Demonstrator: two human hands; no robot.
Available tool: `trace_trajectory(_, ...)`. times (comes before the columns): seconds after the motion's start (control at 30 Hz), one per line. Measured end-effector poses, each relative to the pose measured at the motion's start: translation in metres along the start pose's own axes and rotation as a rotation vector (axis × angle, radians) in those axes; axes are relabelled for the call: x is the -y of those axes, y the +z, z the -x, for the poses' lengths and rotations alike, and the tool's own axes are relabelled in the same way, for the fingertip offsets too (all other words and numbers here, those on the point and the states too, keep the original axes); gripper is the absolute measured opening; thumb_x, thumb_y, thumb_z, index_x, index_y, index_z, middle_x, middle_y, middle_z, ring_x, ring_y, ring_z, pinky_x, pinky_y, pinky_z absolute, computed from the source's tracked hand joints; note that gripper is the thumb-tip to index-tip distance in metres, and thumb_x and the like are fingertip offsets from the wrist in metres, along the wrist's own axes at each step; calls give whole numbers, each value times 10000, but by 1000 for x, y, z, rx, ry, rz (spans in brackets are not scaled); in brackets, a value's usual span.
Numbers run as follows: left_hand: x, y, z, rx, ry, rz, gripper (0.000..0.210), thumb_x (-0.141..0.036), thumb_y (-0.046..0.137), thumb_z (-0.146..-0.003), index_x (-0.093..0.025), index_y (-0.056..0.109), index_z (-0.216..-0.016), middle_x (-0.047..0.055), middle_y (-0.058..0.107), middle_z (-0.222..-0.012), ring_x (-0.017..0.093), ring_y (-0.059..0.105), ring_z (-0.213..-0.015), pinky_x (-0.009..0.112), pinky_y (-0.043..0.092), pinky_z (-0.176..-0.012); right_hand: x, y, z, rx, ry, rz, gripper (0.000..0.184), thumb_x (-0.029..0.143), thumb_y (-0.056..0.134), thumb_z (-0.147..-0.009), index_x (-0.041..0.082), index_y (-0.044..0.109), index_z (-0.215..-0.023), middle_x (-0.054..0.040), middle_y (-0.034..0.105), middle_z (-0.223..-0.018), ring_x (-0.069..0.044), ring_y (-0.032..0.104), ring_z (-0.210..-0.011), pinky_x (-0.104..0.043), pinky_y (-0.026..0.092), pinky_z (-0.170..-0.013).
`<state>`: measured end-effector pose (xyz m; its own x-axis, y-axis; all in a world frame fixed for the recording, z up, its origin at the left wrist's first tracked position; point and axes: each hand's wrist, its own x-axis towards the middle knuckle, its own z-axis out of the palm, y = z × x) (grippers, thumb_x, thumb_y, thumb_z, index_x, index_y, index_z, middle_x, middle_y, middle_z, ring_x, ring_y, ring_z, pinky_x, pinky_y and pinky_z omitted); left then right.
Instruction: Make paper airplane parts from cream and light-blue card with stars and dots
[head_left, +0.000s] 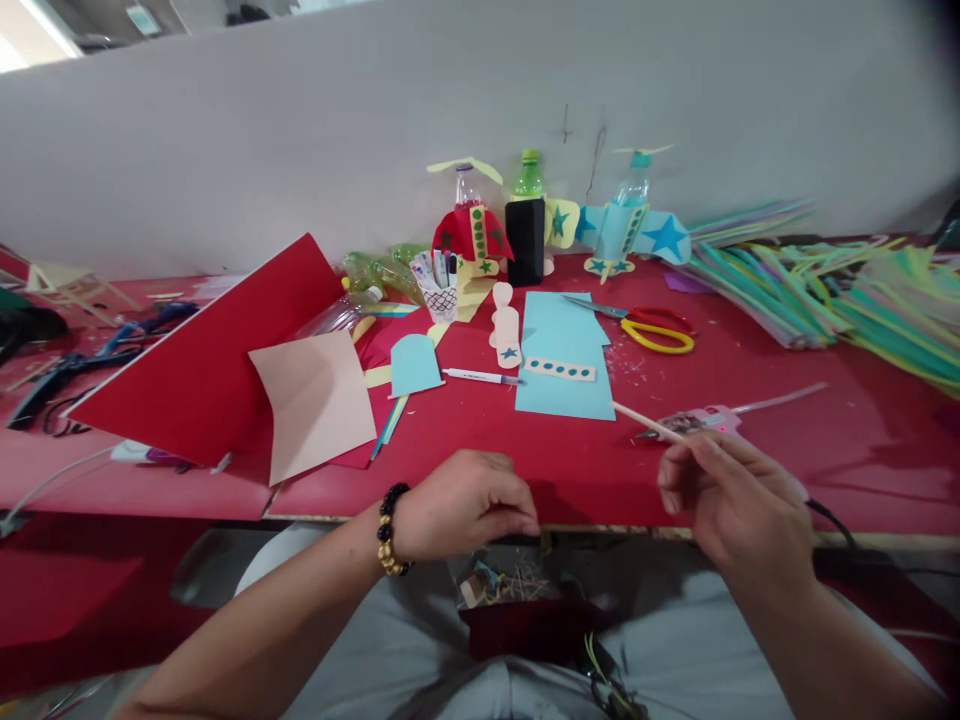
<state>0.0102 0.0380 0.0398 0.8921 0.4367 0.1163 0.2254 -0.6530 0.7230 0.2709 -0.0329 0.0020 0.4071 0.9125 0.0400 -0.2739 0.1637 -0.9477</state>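
A thin pale wooden stick (646, 417) is pinched between the thumb and fingers of my right hand (739, 490). Its far tip reaches the corner of the light-blue paper (564, 400). Just beyond this hand lies a pink hot glue gun (712, 421), with a clear glue stick coming out of its back. My left hand (469, 505), with a bead bracelet on the wrist, rests at the table's front edge. Its fingers are curled in, and nothing shows in them. A dotted cream strip (560, 369) and a white marker (482, 377) lie beyond it.
Scissors (656, 330) lie right of centre. Bottle airplanes (634, 215) and a black phone (525, 242) stand along the wall. A marker cup (438, 295) stands at centre. Red board (217, 370) and beige paper (319, 400) are at left. Coloured strips (787, 290) pile up at right.
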Motion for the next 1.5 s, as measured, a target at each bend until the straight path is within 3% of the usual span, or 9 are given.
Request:
trace_trajectory(0.13, 6, -34, -16, -386, -176, -198, 244, -344, 574, -876, -171, 652, -722, 10, 638, -701, 112, 556, -663, 222, 410, -616, 2, 1, 0, -2, 19, -25, 181, 305, 620, -820, 176, 674, -706, -14, 620, -538, -127, 564, -417, -202, 422, -329)
trace_trajectory(0.3, 62, -84, -75, -562, -288, -408, 173, -246, 645, -779, -189, 635, -941, 20, 664, -989, 147, 595, -874, 239, 461, -729, -2, -1, 2, 1, 100, -59, 172, 307, 642, -811, 172, 673, -708, -20, 633, -568, -123, 575, -438, -193, 422, -333)
trace_trajectory(0.47, 125, -92, -125, -501, -433, -462, 632, -186, 748, -581, -159, 540, -1177, 67, 650, -1072, 193, 604, -879, 282, 476, -729, -6, -6, 5, 48, 139, -78, 171, 318, 641, -817, 172, 672, -733, -20, 637, -594, -116, 570, -444, -194, 426, -347)
trace_trajectory(0.57, 137, -84, -133, -460, -451, -479, 475, -166, 690, -601, -156, 610, -1068, 44, 677, -910, 196, 612, -818, 284, 473, -707, -5, -9, 6, 65, 151, -70, 181, 321, 629, -829, 174, 666, -729, -16, 638, -606, -108, 561, -444, -196, 435, -363)
trace_trajectory(0.73, 129, -79, -124, -353, -393, -503, 168, -98, 521, -670, -160, 678, -674, 20, 687, -743, 168, 622, -726, 265, 474, -708, -2, -9, 8, 134, 139, -40, 174, 306, 606, -850, 178, 662, -745, -9, 630, -611, -101, 560, -453, -186, 432, -381)
trace_trajectory(1.0, 110, -93, -155, -368, -384, -589, 366, -101, 379, -811, -164, 686, -1000, 55, 692, -1023, 175, 605, -992, 283, 444, -896, -6, -6, 7, 213, 107, 9, 134, 284, 587, -872, 191, 650, -798, 5, 629, -657, -84, 561, -478, -180, 424, -425)
trace_trajectory(1.1, 111, -81, -192, -251, -433, -585, 290, -282, 556, -798, -177, 658, -1049, 42, 688, -1026, 181, 614, -970, 264, 457, -871, -7, -7, 6, 213, 110, 23, 120, 275, 600, -865, 191, 642, -790, 9, 629, -651, -78, 555, -478, -177, 417, -436)
trace_trajectory(1.23, 120, -67, -232, -84, -557, -595, 549, -441, 749, -607, -158, 644, -1066, 98, 656, -1108, 267, 596, -1027, 320, 466, -862, -7, -10, 7, 216, 130, 15, 83, 266, 617, -852, 197, 639, -812, 12, 630, -648, -82, 553, -469, -181, 414, -424)
trace_trajectory(1.5, 121, -71, -253, -3, -616, -533, 507, -320, 811, -508, -164, 674, -970, 94, 669, -1053, 279, 618, -982, 322, 475, -844, -7, -13, 9, 243, 159, 7, 94, 270, 626, -844, 177, 630, -841, -4, 628, -656, -88, 552, -468, -188, 412, -425)
